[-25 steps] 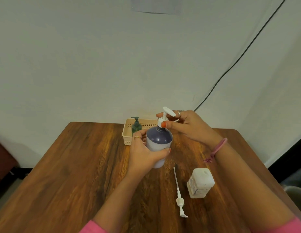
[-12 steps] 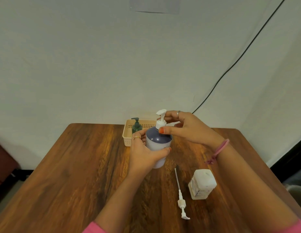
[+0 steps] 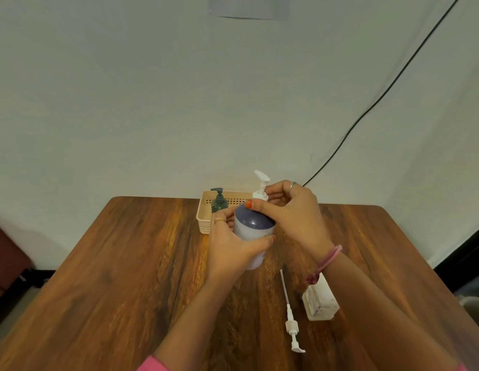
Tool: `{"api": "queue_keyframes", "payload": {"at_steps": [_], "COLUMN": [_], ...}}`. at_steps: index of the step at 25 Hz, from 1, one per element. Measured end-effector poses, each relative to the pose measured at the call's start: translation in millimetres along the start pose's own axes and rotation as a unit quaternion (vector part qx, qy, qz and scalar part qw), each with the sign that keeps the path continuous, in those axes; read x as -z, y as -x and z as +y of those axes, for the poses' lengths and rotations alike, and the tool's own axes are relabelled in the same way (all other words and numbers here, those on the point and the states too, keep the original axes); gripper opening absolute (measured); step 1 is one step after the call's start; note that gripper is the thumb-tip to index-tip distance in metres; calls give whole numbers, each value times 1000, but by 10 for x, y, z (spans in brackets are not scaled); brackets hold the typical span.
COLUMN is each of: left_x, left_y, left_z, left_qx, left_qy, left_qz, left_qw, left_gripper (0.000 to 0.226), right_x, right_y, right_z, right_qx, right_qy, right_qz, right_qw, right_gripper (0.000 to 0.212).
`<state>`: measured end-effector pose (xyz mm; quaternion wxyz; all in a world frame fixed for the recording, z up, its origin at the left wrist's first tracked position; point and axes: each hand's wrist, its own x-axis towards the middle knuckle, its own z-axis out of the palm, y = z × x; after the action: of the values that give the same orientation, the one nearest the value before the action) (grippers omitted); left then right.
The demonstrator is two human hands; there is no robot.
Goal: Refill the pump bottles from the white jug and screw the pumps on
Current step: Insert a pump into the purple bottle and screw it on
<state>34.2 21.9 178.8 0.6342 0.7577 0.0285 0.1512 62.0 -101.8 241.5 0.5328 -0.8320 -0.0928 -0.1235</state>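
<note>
A white pump bottle with a dark purple shoulder (image 3: pixel 255 223) stands on the wooden table (image 3: pixel 131 269) near its middle. My left hand (image 3: pixel 231 245) wraps around the bottle's body. My right hand (image 3: pixel 292 210) pinches the collar of its white pump (image 3: pixel 261 186), whose nozzle points up and to the left. A second white pump with a long dip tube (image 3: pixel 290 314) lies loose on the table in front. To its right, a white rectangular bottle (image 3: pixel 320 301) stands partly hidden by my right wrist.
A beige plastic basket (image 3: pixel 206 215) sits at the table's far edge and holds a small dark green pump bottle (image 3: pixel 219 200). A black cable (image 3: pixel 380 95) runs down the wall behind. The table's right edge is close to my right arm.
The pump head has turned on the bottle: its nozzle pointed right, and now points up and left. My right hand has shifted around the collar; my left hand stays on the bottle.
</note>
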Motion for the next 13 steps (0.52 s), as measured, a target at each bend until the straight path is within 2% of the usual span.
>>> {"api": "queue_keyframes", "payload": {"at_steps": [2,4,6,7,9,10,11,12,13], "left_x": [3,15,30,33,26,23,22,26,30], "left_y": [11,1,-12,-15,-20,-16,-11,-8,-13], "left_z": [-11,-4,22,32,24,12,5,1,3], "left_qx": [4,6,8,7,7,8,9,12,15], "left_qy": [6,8,4,4,8,11,14,16,17], "left_qz": [-1,-7,-14,-16,-15,-13,-12,-12,-13], "left_qw": [1000,1000,1000,1000,1000,1000,1000,1000,1000], "left_gripper": [85,84,83,83,83,83,83,82,82], "right_x": [20,154,245,230,89,14,-28,-28,5], "right_y": [-15,-86,-141,-129,-53,-34,-30,-39,-60], "right_z": [-19,-11,21,44,43,31,25,37,43], "right_qx": [-14,-30,-19,-8,-11,-17,-18,-23,-39], "right_qy": [27,33,14,-5,-28,-3,39,61,49], "right_qz": [-26,-129,-218,-217,-116,-56,-30,-54,-113], "right_qw": [999,991,976,976,993,998,999,996,992], "right_gripper": [44,59,60,52,39,41,49,58,66]}}
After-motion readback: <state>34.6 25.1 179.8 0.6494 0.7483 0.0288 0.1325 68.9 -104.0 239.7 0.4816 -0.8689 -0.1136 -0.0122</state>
